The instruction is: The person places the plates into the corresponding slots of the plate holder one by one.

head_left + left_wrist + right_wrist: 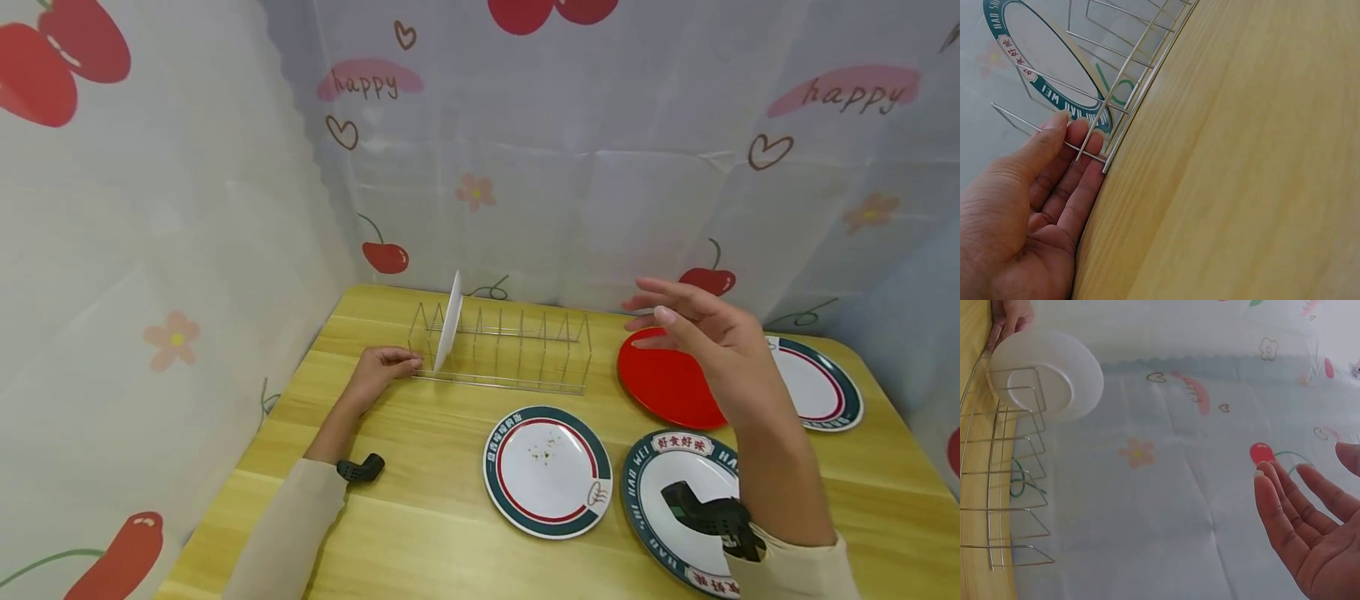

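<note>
My left hand (381,373) holds the left end of a wire plate rack (510,384), thumb and fingertips around its end wire in the left wrist view. One white plate (449,325) stands on edge in a slot near that end, its green patterned rim (1054,97) close to the fingertips. Raised over the right side of the table, my right hand (716,350) has its fingers extended and nothing in them. Beneath it in the head view lies a red plate (663,383), partly covered by the hand.
A small green-rimmed plate (546,467) with specks at its centre lies before the rack. To its right is a larger plate (652,508), partly behind the right forearm. Another green-rimmed plate (813,383) lies at the far right. Printed sheets hang behind the wooden table (420,517).
</note>
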### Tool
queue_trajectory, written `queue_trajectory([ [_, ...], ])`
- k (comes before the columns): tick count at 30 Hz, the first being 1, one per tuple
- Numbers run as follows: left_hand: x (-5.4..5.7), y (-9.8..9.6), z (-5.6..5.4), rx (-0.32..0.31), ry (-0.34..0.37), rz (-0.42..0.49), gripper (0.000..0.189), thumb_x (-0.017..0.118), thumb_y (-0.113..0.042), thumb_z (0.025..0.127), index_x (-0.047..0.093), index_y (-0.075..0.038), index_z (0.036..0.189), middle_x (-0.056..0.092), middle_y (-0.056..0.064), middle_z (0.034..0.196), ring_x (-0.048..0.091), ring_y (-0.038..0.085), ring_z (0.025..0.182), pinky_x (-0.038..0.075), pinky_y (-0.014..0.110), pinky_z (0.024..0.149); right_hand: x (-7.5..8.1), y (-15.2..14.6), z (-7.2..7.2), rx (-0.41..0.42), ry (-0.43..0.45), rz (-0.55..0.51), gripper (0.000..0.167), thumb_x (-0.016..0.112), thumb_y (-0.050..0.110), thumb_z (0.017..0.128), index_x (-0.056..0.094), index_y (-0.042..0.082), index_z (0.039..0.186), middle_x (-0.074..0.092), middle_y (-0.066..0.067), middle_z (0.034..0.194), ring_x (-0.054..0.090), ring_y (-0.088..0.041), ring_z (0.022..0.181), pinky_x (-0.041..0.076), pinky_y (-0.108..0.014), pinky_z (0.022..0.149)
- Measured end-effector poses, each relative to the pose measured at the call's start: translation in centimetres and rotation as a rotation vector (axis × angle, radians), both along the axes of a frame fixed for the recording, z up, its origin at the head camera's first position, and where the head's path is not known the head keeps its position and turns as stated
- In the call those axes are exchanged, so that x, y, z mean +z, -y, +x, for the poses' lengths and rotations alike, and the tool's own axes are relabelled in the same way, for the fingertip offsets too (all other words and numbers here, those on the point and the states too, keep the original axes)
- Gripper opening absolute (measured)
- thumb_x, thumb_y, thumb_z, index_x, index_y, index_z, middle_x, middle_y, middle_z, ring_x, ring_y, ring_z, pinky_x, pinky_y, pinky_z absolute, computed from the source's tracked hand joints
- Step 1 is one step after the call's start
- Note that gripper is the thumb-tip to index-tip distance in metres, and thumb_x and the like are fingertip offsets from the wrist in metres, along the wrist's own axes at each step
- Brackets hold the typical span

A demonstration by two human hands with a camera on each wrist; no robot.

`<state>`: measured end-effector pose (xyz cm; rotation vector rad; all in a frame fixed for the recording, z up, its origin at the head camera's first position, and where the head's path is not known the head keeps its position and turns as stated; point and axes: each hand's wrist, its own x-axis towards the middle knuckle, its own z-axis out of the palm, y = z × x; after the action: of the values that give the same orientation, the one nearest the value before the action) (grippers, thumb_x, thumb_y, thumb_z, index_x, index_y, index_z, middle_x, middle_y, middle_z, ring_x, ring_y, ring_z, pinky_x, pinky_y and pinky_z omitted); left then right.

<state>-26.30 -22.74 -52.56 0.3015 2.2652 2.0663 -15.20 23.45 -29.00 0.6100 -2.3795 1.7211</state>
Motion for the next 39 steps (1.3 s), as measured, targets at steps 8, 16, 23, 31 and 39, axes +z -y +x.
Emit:
queue_trajectory([
  [8, -0.4, -0.3, 0.1, 0.002, 0.006, 0.007, 0.025, 0.075, -0.008, 0.092, 0.073, 0.010, 0.109, 0.075, 0.015, 0.105, 0.074, 0.020, 0.090, 0.061, 0.034, 0.083, -0.9, -1.0, 0.0, -0.016, 0.001, -0.043, 0.038, 0.054, 0.014, 0.106, 0.058, 0.008, 0.144, 0.068, -0.009, 0.126, 0.068, -0.022, 0.104, 0.057, -0.021, 0.087],
  [16, -0.2, -0.3, 0.1, -0.003, 0.006, -0.004, 0.025, 0.074, -0.008, 0.093, 0.073, 0.011, 0.110, 0.074, 0.018, 0.106, 0.074, 0.020, 0.089, 0.062, 0.034, 0.082, -1.7, -1.7, -0.1, -0.039, 0.035, -0.097, 0.038, 0.055, 0.014, 0.106, 0.058, 0.006, 0.142, 0.069, -0.008, 0.125, 0.068, -0.021, 0.104, 0.057, -0.021, 0.085],
  [23, -0.1, -0.2, 0.2, -0.008, 0.001, -0.017, 0.026, 0.074, -0.011, 0.094, 0.073, 0.010, 0.110, 0.073, 0.021, 0.109, 0.074, 0.020, 0.091, 0.061, 0.034, 0.083, -2.5, -2.4, -0.4, -0.051, 0.053, -0.148, 0.038, 0.056, 0.014, 0.105, 0.058, 0.005, 0.142, 0.069, -0.008, 0.124, 0.069, -0.019, 0.103, 0.058, -0.021, 0.085],
  [31, -0.2, -0.1, 0.2, -0.006, 0.008, -0.021, 0.025, 0.073, -0.009, 0.095, 0.073, 0.011, 0.110, 0.074, 0.020, 0.108, 0.074, 0.019, 0.090, 0.061, 0.032, 0.083, -3.1, -3.1, -0.6, -0.051, 0.044, -0.218, 0.038, 0.056, 0.011, 0.105, 0.058, 0.004, 0.142, 0.070, -0.008, 0.124, 0.070, -0.018, 0.102, 0.058, -0.020, 0.084],
  [39, 0.1, 0.0, 0.2, -0.011, -0.003, -0.012, 0.025, 0.073, -0.011, 0.095, 0.074, 0.010, 0.110, 0.074, 0.018, 0.110, 0.074, 0.020, 0.092, 0.061, 0.034, 0.084, -3.3, -3.4, -0.9, -0.110, 0.077, -0.208, 0.039, 0.059, 0.018, 0.105, 0.059, 0.007, 0.142, 0.071, -0.004, 0.123, 0.070, -0.016, 0.102, 0.057, -0.018, 0.084],
])
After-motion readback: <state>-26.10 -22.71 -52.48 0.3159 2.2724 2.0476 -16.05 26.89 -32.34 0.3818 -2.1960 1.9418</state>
